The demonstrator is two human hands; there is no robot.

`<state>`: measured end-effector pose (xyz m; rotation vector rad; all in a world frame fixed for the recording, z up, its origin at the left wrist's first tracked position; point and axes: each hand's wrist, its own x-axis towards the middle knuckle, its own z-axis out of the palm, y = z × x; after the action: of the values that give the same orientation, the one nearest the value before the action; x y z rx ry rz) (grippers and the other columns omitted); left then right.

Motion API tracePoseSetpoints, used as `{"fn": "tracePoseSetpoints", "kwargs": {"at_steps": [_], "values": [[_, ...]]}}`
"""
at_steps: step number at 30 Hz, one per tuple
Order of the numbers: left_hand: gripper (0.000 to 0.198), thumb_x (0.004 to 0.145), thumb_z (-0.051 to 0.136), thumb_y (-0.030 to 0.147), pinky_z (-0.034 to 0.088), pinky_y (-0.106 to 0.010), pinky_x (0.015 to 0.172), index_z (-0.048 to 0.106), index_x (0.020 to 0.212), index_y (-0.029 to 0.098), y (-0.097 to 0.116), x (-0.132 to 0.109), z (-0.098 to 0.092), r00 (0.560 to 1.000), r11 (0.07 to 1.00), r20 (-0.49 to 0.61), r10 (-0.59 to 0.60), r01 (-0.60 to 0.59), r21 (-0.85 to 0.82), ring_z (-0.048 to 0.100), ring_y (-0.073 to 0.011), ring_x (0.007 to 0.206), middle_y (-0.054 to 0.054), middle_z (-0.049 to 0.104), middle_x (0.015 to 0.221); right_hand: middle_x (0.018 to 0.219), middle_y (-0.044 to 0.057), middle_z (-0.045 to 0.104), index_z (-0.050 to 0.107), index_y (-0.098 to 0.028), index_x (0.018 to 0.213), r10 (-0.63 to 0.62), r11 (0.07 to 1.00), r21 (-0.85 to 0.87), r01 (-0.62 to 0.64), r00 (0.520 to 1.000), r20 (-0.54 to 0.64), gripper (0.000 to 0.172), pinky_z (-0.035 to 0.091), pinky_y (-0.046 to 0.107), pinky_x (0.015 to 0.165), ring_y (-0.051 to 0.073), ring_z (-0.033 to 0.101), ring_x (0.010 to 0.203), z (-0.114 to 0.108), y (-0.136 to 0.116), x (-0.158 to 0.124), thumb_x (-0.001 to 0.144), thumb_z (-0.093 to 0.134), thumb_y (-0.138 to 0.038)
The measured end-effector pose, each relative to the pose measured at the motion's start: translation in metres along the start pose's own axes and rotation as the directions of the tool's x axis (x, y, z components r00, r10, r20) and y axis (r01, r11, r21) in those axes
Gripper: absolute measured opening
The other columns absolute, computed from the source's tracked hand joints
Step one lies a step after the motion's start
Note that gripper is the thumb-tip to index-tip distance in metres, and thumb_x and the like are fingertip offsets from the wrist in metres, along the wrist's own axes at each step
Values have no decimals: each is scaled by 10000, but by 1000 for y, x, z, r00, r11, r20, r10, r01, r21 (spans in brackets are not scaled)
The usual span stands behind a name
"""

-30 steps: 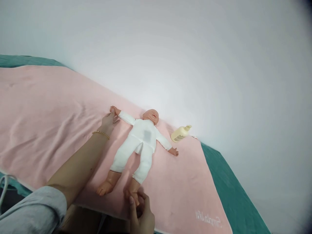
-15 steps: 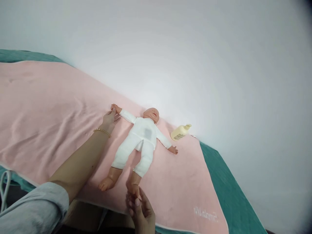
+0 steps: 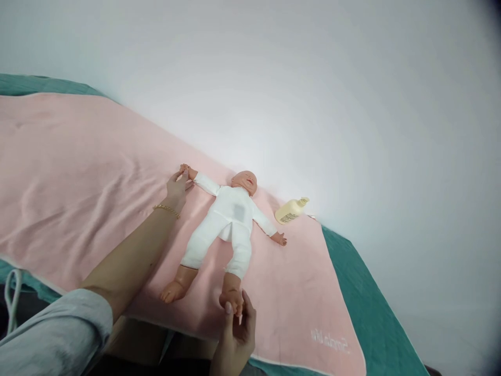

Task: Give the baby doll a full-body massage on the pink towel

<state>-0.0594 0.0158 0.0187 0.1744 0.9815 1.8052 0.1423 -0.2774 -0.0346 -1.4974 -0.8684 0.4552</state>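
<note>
A baby doll [image 3: 230,209] in a white cloth suit lies on its back on a pink blanket [image 3: 289,292], its head toward the wall. My left hand [image 3: 178,187], with a gold bracelet [image 3: 167,209] at the wrist, is closed on the doll's hand at the end of its outstretched arm. Near the blanket's front edge, my right hand [image 3: 237,334] grips the toes of one doll foot [image 3: 231,298] between thumb and fingers. The other foot [image 3: 174,291] rests on the blanket, untouched.
A pale yellow pump bottle [image 3: 290,210] lies tilted beside the doll, close to the white wall [image 3: 313,104]. Green cloth [image 3: 364,292] shows under the blanket at its edges. A white cord or loop [image 3: 13,297] hangs at the lower left.
My right hand has swung the held doll foot to the right, so that leg now points straighter down. My left hand keeps its hold on the doll's hand.
</note>
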Motion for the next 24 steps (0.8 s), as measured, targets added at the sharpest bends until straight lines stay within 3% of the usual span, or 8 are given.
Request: {"fn": "tracePoseSetpoints", "kwargs": {"at_steps": [3, 6, 12, 16, 20, 24], "values": [[228, 864, 693, 265, 528, -283, 818, 665, 1078, 192, -1, -2, 2, 995, 992, 12, 97, -98, 74, 694, -158, 840, -66, 690, 1022, 1220, 131, 617, 666, -176, 1150, -236, 960, -145, 239, 971, 36, 339, 548, 371, 908, 253, 638, 1103, -4, -1, 5, 884, 623, -382], [251, 821, 725, 326, 513, -308, 864, 698, 1040, 206, -4, -1, 4, 970, 962, 112, 216, -231, 143, 663, -215, 1033, -84, 689, 1108, 1220, 120, 648, 654, -194, 1200, -346, 905, -212, 368, 929, 133, 329, 549, 364, 902, 248, 637, 1113, -7, -6, 10, 915, 590, -345], [286, 724, 794, 291, 485, -337, 975, 733, 971, 159, -10, -7, 10, 828, 867, 351, 437, -491, 80, 651, -235, 1056, -87, 723, 1067, 1145, 97, 705, 655, -187, 1189, -450, 853, -219, 474, 880, 153, 303, 571, 319, 814, 219, 679, 1011, -13, -26, 25, 911, 612, -300], [312, 695, 824, 269, 488, -368, 999, 743, 984, 184, -9, -24, 15, 760, 843, 514, 397, -524, 124, 647, -254, 1076, -80, 723, 1086, 1098, 100, 723, 659, -166, 1180, -520, 818, -195, 542, 840, 152, 300, 584, 338, 811, 225, 693, 986, -12, -42, 41, 917, 597, -299], [328, 642, 856, 263, 453, -388, 1051, 773, 954, 203, -6, -42, 18, 718, 810, 641, 271, -530, 251, 640, -278, 1098, -64, 735, 1072, 1040, 90, 737, 668, -164, 1157, -565, 811, -121, 573, 820, 94, 265, 597, 339, 814, 204, 707, 935, -2, -53, 59, 911, 600, -236], [365, 615, 870, 273, 422, -429, 1084, 784, 964, 214, -6, -49, 17, 626, 787, 771, 121, -534, 309, 617, -309, 1148, -61, 736, 1084, 1078, 93, 727, 671, -170, 1151, -571, 814, -58, 577, 815, 92, 268, 594, 363, 855, 206, 698, 977, 12, -56, 75, 889, 630, -212]]}}
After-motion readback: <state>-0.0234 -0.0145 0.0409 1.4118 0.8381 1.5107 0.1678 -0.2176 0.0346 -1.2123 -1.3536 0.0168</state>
